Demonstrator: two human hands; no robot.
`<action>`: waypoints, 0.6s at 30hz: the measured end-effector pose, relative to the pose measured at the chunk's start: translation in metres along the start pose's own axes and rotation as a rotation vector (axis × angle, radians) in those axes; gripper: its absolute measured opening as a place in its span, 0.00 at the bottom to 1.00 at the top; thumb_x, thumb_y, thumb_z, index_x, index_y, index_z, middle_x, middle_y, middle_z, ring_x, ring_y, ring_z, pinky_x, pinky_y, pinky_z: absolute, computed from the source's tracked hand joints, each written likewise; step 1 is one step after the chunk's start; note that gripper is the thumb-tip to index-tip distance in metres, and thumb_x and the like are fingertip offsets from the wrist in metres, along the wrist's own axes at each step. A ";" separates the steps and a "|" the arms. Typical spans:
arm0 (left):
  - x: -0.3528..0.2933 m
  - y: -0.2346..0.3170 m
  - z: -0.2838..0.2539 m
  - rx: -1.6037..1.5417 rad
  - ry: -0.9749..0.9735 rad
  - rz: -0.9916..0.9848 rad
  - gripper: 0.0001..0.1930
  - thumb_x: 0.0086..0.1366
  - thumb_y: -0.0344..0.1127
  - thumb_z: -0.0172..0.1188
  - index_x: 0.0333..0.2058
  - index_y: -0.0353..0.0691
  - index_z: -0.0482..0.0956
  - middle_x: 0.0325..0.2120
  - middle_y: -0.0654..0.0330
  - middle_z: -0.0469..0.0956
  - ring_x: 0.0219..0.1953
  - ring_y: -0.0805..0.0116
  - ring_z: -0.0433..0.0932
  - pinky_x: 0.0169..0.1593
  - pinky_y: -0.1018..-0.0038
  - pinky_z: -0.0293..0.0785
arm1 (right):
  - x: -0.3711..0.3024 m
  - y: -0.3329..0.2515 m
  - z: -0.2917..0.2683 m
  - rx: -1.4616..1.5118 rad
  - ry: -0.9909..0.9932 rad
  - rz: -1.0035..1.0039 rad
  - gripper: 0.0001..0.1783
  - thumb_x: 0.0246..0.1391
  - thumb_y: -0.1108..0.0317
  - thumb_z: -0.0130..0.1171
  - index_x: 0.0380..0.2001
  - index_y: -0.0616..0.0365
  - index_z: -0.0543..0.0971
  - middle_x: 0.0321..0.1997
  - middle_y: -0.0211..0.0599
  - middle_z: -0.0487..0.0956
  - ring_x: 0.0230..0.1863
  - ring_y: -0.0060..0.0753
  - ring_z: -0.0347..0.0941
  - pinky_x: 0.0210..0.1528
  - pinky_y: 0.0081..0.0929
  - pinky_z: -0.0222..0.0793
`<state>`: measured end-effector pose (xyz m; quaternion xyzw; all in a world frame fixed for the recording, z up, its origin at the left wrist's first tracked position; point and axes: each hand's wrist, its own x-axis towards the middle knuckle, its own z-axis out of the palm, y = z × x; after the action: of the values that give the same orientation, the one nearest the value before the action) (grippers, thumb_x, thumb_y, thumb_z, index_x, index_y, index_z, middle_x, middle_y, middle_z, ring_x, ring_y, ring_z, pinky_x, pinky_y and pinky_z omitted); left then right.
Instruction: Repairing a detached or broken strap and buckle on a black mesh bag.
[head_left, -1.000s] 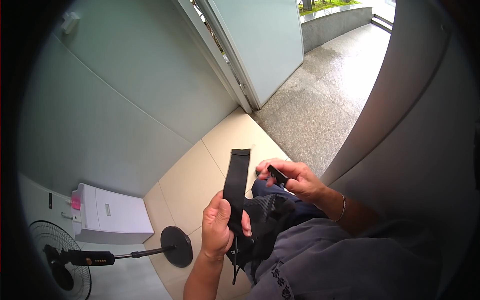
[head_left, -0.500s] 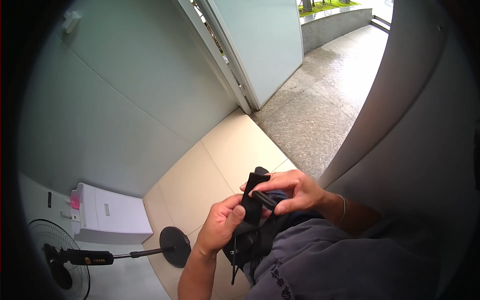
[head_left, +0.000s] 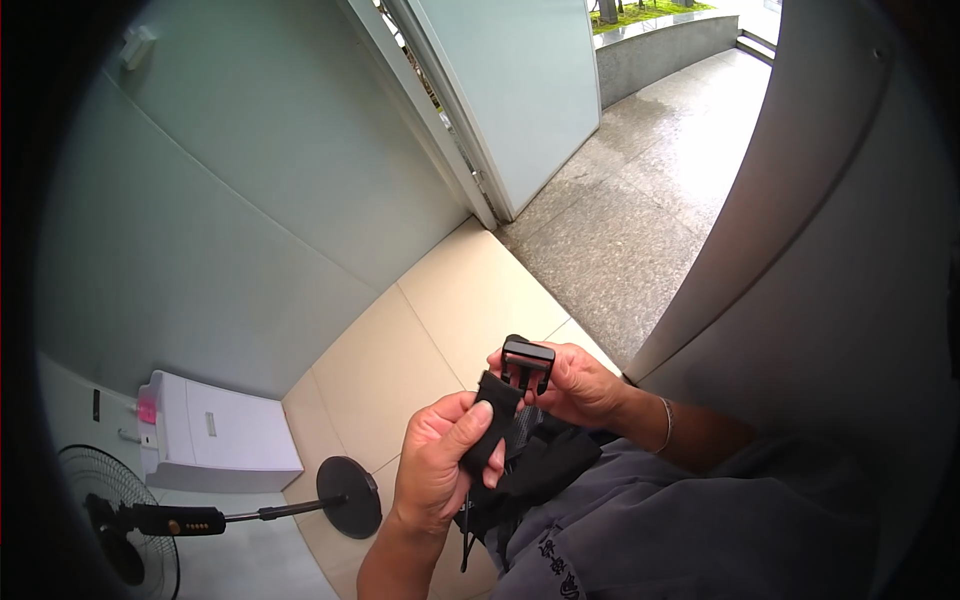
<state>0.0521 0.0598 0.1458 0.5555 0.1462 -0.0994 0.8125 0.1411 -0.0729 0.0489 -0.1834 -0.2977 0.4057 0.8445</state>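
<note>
My left hand [head_left: 438, 462] pinches a black webbing strap [head_left: 491, 422] between thumb and fingers, just in front of my waist. My right hand [head_left: 572, 383] holds the black plastic buckle [head_left: 527, 361] at the strap's upper end, fingers curled behind it. The rest of the strap hangs down into a bunch of black fabric [head_left: 535, 470] against my grey shirt [head_left: 660, 535]. A thin bracelet sits on my right wrist.
A standing fan lies tipped on the floor, its round black base [head_left: 348, 496] and pole at lower left, its cage [head_left: 120, 520] at the edge. A white box-shaped appliance [head_left: 215, 435] stands by the grey wall. An open door [head_left: 520, 90] leads to stone paving.
The strap, held out long a second ago, is now folded short between my hands. My right hand has brought the buckle up over the strap's end.
</note>
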 end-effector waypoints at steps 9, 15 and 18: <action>0.001 -0.001 0.005 0.035 0.015 -0.067 0.10 0.59 0.36 0.49 0.26 0.34 0.69 0.08 0.60 0.68 0.03 0.79 0.58 0.08 0.86 0.53 | 0.003 0.007 -0.011 -0.144 -0.088 -0.087 0.33 0.49 0.51 0.49 0.53 0.61 0.60 0.50 0.35 0.65 0.49 0.22 0.61 0.46 0.19 0.60; 0.001 0.002 0.009 0.056 0.046 -0.066 0.09 0.59 0.36 0.49 0.25 0.35 0.69 0.08 0.60 0.69 0.03 0.80 0.58 0.08 0.87 0.53 | 0.004 0.004 -0.011 -0.325 -0.119 -0.120 0.32 0.47 0.52 0.53 0.51 0.60 0.63 0.50 0.37 0.66 0.51 0.26 0.60 0.47 0.21 0.59; 0.000 0.002 0.007 0.052 0.049 -0.062 0.09 0.58 0.35 0.50 0.25 0.35 0.70 0.09 0.60 0.69 0.04 0.82 0.57 0.09 0.88 0.52 | 0.008 0.000 -0.010 -0.404 -0.167 -0.166 0.32 0.44 0.53 0.57 0.49 0.60 0.65 0.48 0.38 0.67 0.50 0.28 0.61 0.47 0.23 0.59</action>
<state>0.0533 0.0535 0.1500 0.5741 0.1803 -0.1146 0.7904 0.1517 -0.0674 0.0446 -0.2896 -0.4559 0.2807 0.7934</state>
